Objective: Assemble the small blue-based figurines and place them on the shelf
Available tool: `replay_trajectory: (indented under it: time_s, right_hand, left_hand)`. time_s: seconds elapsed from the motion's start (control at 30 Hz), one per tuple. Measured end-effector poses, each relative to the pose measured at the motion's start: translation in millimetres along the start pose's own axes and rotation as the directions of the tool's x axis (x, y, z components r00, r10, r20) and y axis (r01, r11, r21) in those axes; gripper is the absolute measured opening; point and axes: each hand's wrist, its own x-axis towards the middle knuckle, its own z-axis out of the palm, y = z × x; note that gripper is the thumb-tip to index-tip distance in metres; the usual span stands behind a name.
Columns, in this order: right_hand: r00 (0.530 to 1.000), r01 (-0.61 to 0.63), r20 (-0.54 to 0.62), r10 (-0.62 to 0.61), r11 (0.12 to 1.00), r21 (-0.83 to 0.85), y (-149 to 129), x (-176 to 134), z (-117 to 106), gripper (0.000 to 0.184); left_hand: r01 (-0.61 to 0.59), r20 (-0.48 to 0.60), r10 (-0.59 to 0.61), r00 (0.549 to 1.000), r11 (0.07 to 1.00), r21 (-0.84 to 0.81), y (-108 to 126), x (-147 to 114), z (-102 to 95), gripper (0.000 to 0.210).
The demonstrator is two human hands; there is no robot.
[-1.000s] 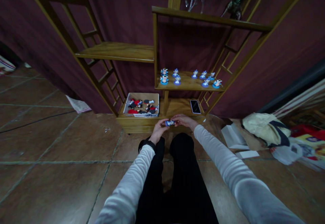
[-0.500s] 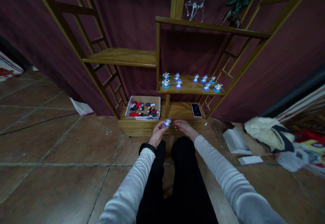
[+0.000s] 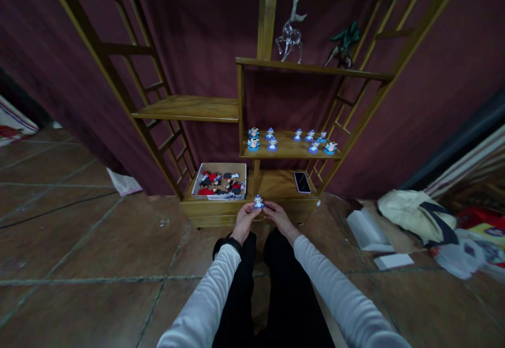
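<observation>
The little figurine (image 3: 258,202) is too small for its face to be clear, and fingers hide the sides of its round base. It stands upright in front of the low cabinet (image 3: 282,208), with the left hand (image 3: 245,215) and the right hand (image 3: 276,215) on either side. Each grip has its fingertips pinched on the base, so both hold it together. The red and black toys (image 3: 215,178) in the open box (image 3: 216,167) lie in a heap, so I cannot count them. The plastic bag (image 3: 460,256) by the cream cloth bag (image 3: 414,211) is blurry, and the things on the far right are cut off by the picture's edge. The brown wooden rack stands on a tiled floor (image 3: 106,248), with a dark red curtain (image 3: 189,32) behind it. A glass deer (image 3: 291,40) and a dark green statue (image 3: 344,45) stand up high. Nine small figures (image 3: 272,144) stand on the middle shelf (image 3: 286,150), four on the left and five on the right, with bare wood between. Some are near the front edge. Below, the box sits on the left of the cabinet top and a phone (image 3: 302,182) lies on the right, well apart. The hands are just past the cabinet's front edge, above the knees.
</observation>
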Motion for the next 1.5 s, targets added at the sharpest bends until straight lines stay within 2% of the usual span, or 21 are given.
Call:
replay_trajectory:
  time_s: [0.13, 0.2, 0.4, 0.53, 0.63, 0.8, 1.1, 1.27, 1.5]
  right_hand:
    - [0.998, 0.059, -0.038, -0.059, 0.998, 0.0, 4.0, -1.7, 1.2, 0.042]
    - [0.995, 0.093, -0.019, -0.094, 0.995, -0.026, 5.5, -1.5, 2.6, 0.041]
    - [0.989, 0.13, -0.059, -0.135, 0.988, -0.087, 6.9, -1.4, 6.3, 0.037]
    - [0.989, 0.118, -0.078, -0.124, 0.99, -0.08, 7.7, -1.8, 5.2, 0.038]
    - [0.99, 0.122, -0.068, -0.125, 0.991, -0.055, 7.6, -2.3, 3.6, 0.037]
    - [0.989, 0.118, -0.082, -0.12, 0.992, -0.036, 3.1, -5.0, 2.6, 0.035]
    - [0.997, 0.066, -0.043, -0.069, 0.996, -0.067, -3.5, -3.3, -4.5, 0.032]
    - [0.998, 0.064, -0.002, -0.065, 0.99, -0.129, 3.3, 3.6, -16.0, 0.028]
    - [0.997, 0.059, -0.031, -0.067, 0.976, -0.208, 1.2, 3.8, -24.9, 0.024]
  left_hand:
    - [0.0, 0.036, -0.001, 0.999, 0.999, 0.036, 1.6, -0.1, 0.2, 0.04]
    - [0.003, 0.03, -0.005, 1.0, 0.998, 0.069, 3.5, -0.4, 1.1, 0.039]
    - [0.013, 0.027, -0.017, 0.999, 0.99, 0.139, 11.0, -1.3, 6.1, 0.042]
    - [0.032, 0.017, -0.036, 0.999, 0.981, 0.19, 15.7, -2.8, 9.2, 0.047]
    - [0.072, 0.049, -0.084, 0.995, 0.973, 0.218, 18.2, -5.0, 11.4, 0.05]
    - [0.086, 0.099, -0.114, 0.988, 0.964, 0.253, 20.7, -8.4, 15.9, 0.044]
    - [0.098, 0.098, -0.14, 0.985, 0.932, 0.348, 24.7, -3.3, 20.4, 0.042]
    - [0.121, 0.108, -0.168, 0.98, 0.93, 0.346, 19.8, -0.3, 21.9, 0.041]
    - [0.128, 0.113, -0.167, 0.979, 0.948, 0.29, 17.8, 3.7, 27.2, 0.043]
